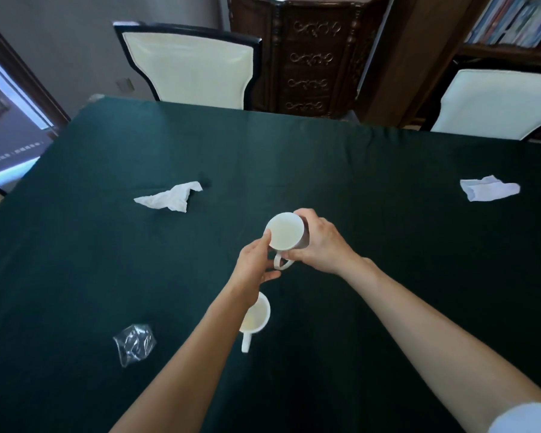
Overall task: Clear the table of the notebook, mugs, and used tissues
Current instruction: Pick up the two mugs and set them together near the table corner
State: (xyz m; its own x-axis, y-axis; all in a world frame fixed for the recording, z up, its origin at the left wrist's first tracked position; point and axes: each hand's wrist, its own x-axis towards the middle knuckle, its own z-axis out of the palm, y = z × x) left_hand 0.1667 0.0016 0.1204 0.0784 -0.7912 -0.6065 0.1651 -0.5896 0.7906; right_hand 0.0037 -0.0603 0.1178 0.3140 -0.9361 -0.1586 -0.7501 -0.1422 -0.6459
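A white mug [286, 234] is held above the middle of the dark green table [388, 276], its handle pointing toward me. My right hand [320, 245] wraps around its right side. My left hand [255, 265] touches its left rim and reaches to the handle. A second white mug [258, 318] stands on the cloth just below, partly hidden by my left forearm. One crumpled white tissue [169, 196] lies at the left middle and another tissue [489, 189] at the far right. No notebook is in view.
A crumpled clear plastic wrapper [135, 342] lies at the near left. Two cream-backed chairs [191, 64] [494, 104] stand at the far edge. A carved dark wood cabinet [310, 54] and a bookshelf [519, 23] are behind the table.
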